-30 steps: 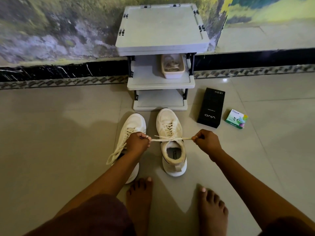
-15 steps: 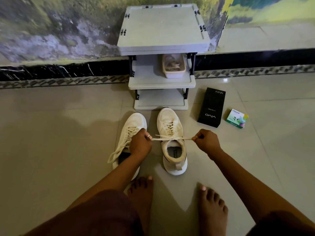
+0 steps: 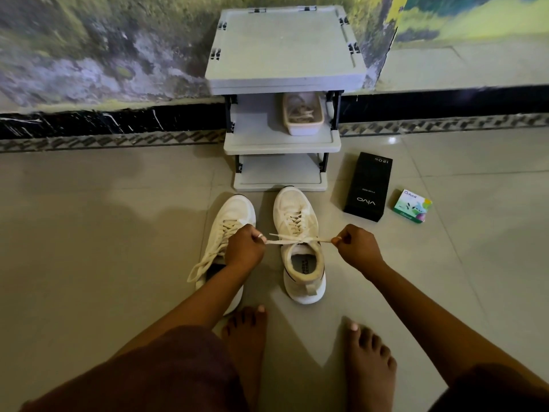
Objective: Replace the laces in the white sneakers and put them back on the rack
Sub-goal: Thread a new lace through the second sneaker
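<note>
Two white sneakers stand side by side on the tiled floor in front of a grey shoe rack. The right sneaker is laced, and its cream lace runs taut across the tongue. My left hand pinches one end of that lace. My right hand pinches the other end. The left sneaker lies partly under my left forearm, with its loose lace ends trailing to the left. A white tub holding laces sits on the rack's middle shelf.
A black phone box and a small green and white box lie on the floor right of the rack. My bare feet are just behind the sneakers. A painted wall with a dark skirting runs behind the rack.
Both hands hold the lace ends as before. The view has shifted only slightly; the lace stays pulled taut across the right sneaker.
</note>
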A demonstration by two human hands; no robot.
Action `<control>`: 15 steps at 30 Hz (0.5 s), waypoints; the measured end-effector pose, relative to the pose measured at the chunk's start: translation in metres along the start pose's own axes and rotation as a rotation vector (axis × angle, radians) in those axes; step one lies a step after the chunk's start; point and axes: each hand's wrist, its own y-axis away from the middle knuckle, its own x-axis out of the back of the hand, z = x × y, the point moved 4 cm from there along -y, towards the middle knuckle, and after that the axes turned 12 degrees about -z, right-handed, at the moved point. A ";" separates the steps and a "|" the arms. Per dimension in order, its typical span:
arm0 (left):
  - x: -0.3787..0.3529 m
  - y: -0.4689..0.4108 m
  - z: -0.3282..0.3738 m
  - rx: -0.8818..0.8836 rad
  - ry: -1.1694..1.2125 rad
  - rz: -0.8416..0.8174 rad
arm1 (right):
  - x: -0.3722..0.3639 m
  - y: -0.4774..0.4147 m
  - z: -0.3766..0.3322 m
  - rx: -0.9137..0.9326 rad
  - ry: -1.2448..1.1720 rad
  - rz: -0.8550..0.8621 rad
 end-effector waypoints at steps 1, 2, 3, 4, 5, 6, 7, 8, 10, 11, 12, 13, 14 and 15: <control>0.001 0.000 0.001 -0.009 0.027 -0.019 | -0.002 0.002 0.000 0.005 0.010 0.000; 0.002 0.001 0.002 -0.020 0.064 -0.042 | -0.003 0.005 0.001 0.026 0.016 0.023; 0.004 0.001 0.002 -0.042 0.098 -0.060 | -0.005 0.010 0.001 0.065 0.017 0.067; 0.009 0.002 0.001 -0.065 0.121 -0.067 | -0.006 0.016 0.001 0.115 0.014 0.122; 0.016 0.004 0.000 -0.095 0.134 -0.071 | -0.008 0.023 0.000 0.182 0.014 0.174; 0.023 0.007 -0.001 -0.131 0.124 -0.075 | -0.008 0.031 -0.003 0.274 0.030 0.219; 0.032 0.010 -0.004 -0.169 0.074 -0.086 | -0.008 0.038 -0.007 0.376 0.064 0.226; 0.040 0.014 -0.006 -0.199 -0.021 -0.113 | -0.010 0.043 -0.012 0.466 0.107 0.181; 0.056 0.023 -0.012 -0.191 -0.333 -0.239 | -0.017 0.050 -0.023 0.566 0.233 -0.004; 0.062 0.028 -0.015 -0.166 -0.502 -0.323 | -0.023 0.053 -0.027 0.594 0.333 -0.102; 0.066 0.033 -0.020 -0.147 -0.643 -0.405 | -0.029 0.055 -0.030 0.619 0.447 -0.184; 0.069 0.038 -0.025 -0.133 -0.738 -0.480 | -0.036 0.056 -0.033 0.638 0.557 -0.252; 0.070 0.044 -0.031 -0.118 -0.786 -0.548 | -0.041 0.057 -0.034 0.634 0.644 -0.310; 0.070 0.049 -0.039 -0.102 -0.814 -0.601 | -0.044 0.058 -0.036 0.618 0.705 -0.351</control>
